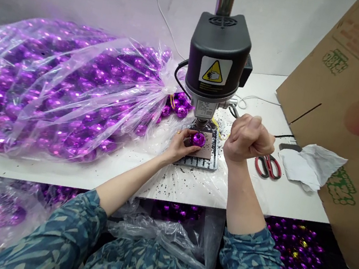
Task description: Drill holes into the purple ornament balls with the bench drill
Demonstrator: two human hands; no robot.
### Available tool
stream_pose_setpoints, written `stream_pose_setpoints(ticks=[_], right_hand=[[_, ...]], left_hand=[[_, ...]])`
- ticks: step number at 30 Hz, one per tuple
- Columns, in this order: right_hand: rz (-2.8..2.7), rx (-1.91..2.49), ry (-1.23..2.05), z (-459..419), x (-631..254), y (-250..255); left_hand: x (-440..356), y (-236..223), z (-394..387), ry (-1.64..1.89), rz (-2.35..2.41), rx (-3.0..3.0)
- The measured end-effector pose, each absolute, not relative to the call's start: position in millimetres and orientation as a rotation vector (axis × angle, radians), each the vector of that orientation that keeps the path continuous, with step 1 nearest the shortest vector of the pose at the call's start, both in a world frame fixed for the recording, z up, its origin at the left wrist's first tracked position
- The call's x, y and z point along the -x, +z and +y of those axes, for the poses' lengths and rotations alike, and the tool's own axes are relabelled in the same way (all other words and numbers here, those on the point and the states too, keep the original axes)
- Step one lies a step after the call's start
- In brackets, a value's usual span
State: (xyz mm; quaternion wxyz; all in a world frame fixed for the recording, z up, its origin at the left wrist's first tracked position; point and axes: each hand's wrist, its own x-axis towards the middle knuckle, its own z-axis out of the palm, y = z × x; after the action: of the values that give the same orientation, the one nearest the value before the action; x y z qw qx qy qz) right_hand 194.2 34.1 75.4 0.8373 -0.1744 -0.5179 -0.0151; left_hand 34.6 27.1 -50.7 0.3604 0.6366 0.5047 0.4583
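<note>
A shiny purple faceted ball (198,139) sits on a small flat board (207,151) under the drill press (218,58). My left hand (180,145) pinches the ball from its left side, thumb in front and fingers behind. To the right of the press, my right hand (250,139) is closed in a fist around the press's lever, most of which the hand hides. The board lies on the slotted metal base (192,161). Dark shavings are scattered over the base and the tabletop around it.
A big clear bag of purple balls (65,91) fills the table's left side. Red-handled scissors (268,166) and crumpled white paper (309,164) lie at right, beside a tall cardboard box (352,118). More purple balls (295,247) are below the table edge.
</note>
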Motion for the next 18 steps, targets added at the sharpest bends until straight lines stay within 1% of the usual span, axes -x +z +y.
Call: stream_pose_setpoints(ticks=[3, 5, 10, 13, 15, 16, 18], right_hand=[[-1.124, 0.362, -0.022, 32.3, -194.6, 72.5], [-1.1, 0.367, -0.005, 29.9, -192.4, 81.7], [-1.097, 0.507, 0.129, 34.0, -187.1, 134.3], [-1.132, 0.556, 0.204, 41.1, -188.5, 156.4], [-1.15, 0.543, 0.221, 43.8, -189.7, 161.0], [-1.153, 0.536, 0.221, 44.4, -190.1, 161.1], [-1.152, 0.527, 0.22, 45.1, -190.4, 159.1]], left_hand=[[-34.3, -52.9, 28.4, 1.182, 1.283, -1.652], [-34.6, -54.3, 29.8, 1.177, 1.291, -1.656], [-37.9, -46.5, 27.0, 1.188, 1.316, -1.599], [-34.4, -31.4, 1.1, 1.216, 1.316, -1.588], [-26.8, -21.2, -31.6, 1.111, 1.23, -1.688], [-21.8, -17.5, -51.2, 0.993, 1.137, -1.775], [-11.1, -14.1, -90.5, 0.638, 0.878, -1.987]])
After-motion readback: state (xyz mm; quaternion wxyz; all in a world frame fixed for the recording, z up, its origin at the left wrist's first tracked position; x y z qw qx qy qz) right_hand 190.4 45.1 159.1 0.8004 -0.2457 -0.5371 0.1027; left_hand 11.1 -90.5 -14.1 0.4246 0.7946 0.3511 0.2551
